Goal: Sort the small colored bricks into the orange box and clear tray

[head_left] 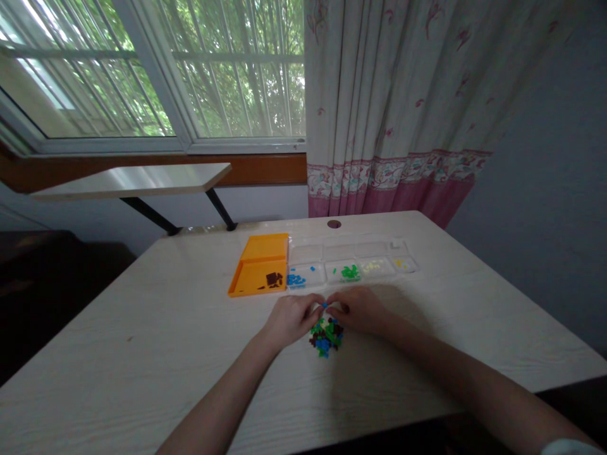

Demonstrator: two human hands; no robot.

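Observation:
Between the fingertips of both hands is a small blue piece [325,305], like a tiny plastic building brick. My left hand [293,316] pinches it from the left, and my right hand [358,308] meets it from the right with fingers closed. Just below the fingers lies a heap of mixed small pieces [327,338] in blue, green, dark brown and a pale colour. Beyond my hands stand clear compartments holding blue pieces [296,280], green pieces [349,272], pale yellow pieces [374,266] and yellow pieces [399,263]. Dark brown pieces [274,279] lie in an orange open case [246,275].
All of this rests on a pale wooden table [165,354]. The clear boxes' raised lids [339,251] extend towards the back. A cable hole [334,224] is near the far edge. A raised shelf [142,180] on black supports stands back left, below the window; a curtain [379,114] hangs behind.

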